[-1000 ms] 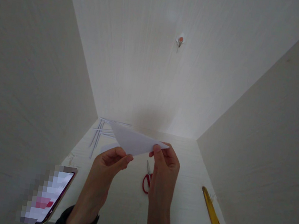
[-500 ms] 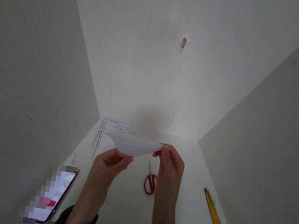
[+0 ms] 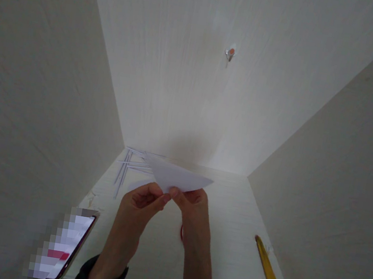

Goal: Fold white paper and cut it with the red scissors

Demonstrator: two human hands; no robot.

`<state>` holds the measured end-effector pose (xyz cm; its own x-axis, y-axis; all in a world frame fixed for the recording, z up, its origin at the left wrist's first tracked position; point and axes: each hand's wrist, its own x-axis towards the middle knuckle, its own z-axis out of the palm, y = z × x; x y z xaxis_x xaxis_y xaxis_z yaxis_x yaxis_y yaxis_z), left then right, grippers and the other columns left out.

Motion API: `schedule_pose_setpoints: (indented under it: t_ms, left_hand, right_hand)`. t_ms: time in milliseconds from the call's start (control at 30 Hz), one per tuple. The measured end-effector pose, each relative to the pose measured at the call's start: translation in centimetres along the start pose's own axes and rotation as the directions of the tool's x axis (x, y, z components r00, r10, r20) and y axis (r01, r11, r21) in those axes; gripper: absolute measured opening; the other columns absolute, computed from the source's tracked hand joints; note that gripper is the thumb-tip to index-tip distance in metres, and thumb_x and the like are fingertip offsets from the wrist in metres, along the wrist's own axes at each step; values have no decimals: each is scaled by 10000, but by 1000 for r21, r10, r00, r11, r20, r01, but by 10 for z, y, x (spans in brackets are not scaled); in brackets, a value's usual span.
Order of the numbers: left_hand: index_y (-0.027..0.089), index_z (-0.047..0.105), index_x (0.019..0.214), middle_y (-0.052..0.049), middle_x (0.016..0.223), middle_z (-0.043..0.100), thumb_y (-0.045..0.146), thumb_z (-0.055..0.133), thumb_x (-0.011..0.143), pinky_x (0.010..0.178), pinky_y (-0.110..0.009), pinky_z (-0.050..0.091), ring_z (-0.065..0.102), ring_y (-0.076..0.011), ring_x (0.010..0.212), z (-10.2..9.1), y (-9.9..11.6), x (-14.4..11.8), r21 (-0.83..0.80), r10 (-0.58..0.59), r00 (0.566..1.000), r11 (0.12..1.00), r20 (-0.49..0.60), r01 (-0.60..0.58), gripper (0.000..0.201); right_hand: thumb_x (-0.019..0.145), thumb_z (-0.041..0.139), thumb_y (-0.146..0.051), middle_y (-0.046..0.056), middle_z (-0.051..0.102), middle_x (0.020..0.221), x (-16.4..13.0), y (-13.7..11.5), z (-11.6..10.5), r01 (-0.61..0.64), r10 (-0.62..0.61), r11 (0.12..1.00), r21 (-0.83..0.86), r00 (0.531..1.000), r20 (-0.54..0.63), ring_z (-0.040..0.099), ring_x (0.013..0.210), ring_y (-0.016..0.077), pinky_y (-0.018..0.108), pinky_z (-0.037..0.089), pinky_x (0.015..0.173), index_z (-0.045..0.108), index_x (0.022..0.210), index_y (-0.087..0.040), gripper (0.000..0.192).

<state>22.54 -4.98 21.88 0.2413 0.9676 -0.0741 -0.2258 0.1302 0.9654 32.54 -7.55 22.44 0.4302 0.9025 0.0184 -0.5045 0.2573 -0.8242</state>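
A folded, pointed piece of white paper (image 3: 179, 175) is held up between my two hands above the white surface. My left hand (image 3: 141, 203) pinches its lower edge between thumb and fingers. Close beside it, my right hand (image 3: 193, 206) grips the same lower edge, its thumb on the near side and its fingers behind the paper. The right tip of the paper sticks out free past my right hand. Under my right wrist lies a pair of scissors (image 3: 182, 233); only a bit of one red handle shows, the rest hidden.
Several thin white paper strips (image 3: 128, 163) lie at the back left corner. A phone (image 3: 66, 248), partly pixelated, rests at the front left. On the right lies a yellow utility knife (image 3: 266, 264). Walls rise on three sides, with a small hook (image 3: 230, 53) on the back one.
My right hand has moved left along the paper from its right tip to beside my left hand. The paper has tilted, and my right arm now covers most of the scissors.
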Motion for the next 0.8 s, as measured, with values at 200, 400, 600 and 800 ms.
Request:
schedule_pose_setpoints:
  t_ms: [200, 400, 600, 800]
  left_hand:
    - [169, 618, 547, 51, 523, 513, 211, 755, 597, 530, -196, 378, 443, -86, 532, 2, -3, 1, 12, 2, 1000, 1000, -5, -2, 152]
    - [169, 633, 563, 49, 539, 522, 193, 760, 589, 555, -197, 398, 461, -92, 558, 1, -3, -2, -5, -7, 1000, 1000, -9, 7, 133]
    - [169, 607, 540, 50, 528, 500, 215, 752, 620, 531, -195, 379, 436, -89, 544, 3, -2, -3, -17, 39, 999, 999, -34, -39, 173]
    - [178, 562, 518, 56, 522, 495, 221, 738, 645, 540, -183, 387, 443, -88, 552, 5, -3, -4, -38, 72, 995, 996, -71, -75, 221]
  right_hand:
    - [633, 777, -220, 34, 750, 766, -2, 6, 8, -12, 16, 999, 52, 997, -79, 665, 721, 180, 303, 524, 703, 751, 771, -189, 143]
    - [653, 774, -249, 43, 745, 771, -1, 15, 6, 24, -18, 998, 54, 993, -115, 654, 713, 176, 304, 520, 692, 745, 777, -174, 148]
    - [637, 766, -228, 37, 754, 818, -3, 8, 8, 1, 1, 1000, 24, 997, -81, 663, 763, 189, 326, 514, 743, 749, 759, -193, 128]
    - [681, 738, -260, -11, 682, 625, -3, 10, 1, 26, -33, 993, -112, 998, -55, 597, 639, 146, 283, 469, 675, 708, 659, -194, 75]
